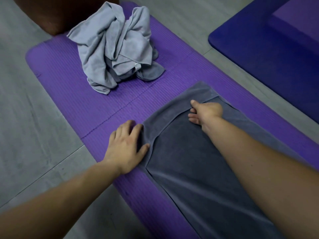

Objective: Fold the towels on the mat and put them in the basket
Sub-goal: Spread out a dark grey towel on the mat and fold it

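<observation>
Pressed dark grey terry towel (195, 173) onto purple ribbed foam mat (77, 94), lower centre: left hand (126, 146), fingers spread; right hand (206, 111) pinching folded flap.

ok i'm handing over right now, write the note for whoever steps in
Left hand: lies fairly flat on the left edge of the dark grey towel, pressing it down.
Right hand: pinches that towel's turned-over far edge.
The towel lies spread on the purple mat, with only its far end folded over. The light grey pile sits crumpled at the mat's far end.
Done: first fold begun.
Left: finish this towel, fold the pile, put everything in the basket. The brown object beyond the mat may be the basket; I can't tell.
</observation>
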A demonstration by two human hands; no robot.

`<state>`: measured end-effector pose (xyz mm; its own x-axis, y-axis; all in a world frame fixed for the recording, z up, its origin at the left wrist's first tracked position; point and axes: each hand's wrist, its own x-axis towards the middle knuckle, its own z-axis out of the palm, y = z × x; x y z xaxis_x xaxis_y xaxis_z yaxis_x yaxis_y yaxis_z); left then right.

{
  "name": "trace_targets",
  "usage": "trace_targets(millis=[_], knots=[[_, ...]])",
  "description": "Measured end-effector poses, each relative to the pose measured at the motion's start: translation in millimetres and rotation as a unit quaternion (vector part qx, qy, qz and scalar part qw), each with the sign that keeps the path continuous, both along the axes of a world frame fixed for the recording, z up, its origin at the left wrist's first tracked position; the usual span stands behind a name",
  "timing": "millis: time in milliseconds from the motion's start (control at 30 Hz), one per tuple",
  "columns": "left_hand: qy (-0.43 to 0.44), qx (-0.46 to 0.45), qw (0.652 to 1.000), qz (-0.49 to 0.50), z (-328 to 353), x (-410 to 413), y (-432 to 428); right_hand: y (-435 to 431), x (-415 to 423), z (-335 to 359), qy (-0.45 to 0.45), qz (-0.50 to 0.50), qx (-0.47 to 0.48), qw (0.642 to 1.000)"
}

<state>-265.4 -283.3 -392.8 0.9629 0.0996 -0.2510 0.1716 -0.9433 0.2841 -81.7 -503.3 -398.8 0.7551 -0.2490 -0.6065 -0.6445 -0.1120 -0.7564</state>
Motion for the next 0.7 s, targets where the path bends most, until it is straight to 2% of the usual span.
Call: trace_targets(millis=[100, 333, 433, 533, 700], knots=[[0.052, 0.011, 0.997, -0.065, -12.0, -8.9, 4.2, 8.3, 1.4, -1.5, 0.007, -0.023, 0.016, 1.000], [0.101, 0.067, 0.986, -0.110, -19.1, -13.4, 9.7, -12.8, -2.5, 4.0, -0.030, 0.009, -0.107, 0.994], [0.070, 0.035, 0.992, -0.094, -15.1, -12.0, 7.0, -19.4, -2.3, 8.4, -0.041, 0.033, -0.109, 0.993], [0.028, -0.014, 0.994, -0.102, -13.0, -6.0, 3.8, -23.1, 6.1, 10.8, -0.086, 0.005, -0.096, 0.992], [-0.002, 0.045, 0.979, -0.198, -24.8, -6.4, 0.2, -29.2, 26.3, 7.0, -0.122, -0.063, -0.082, 0.987]])
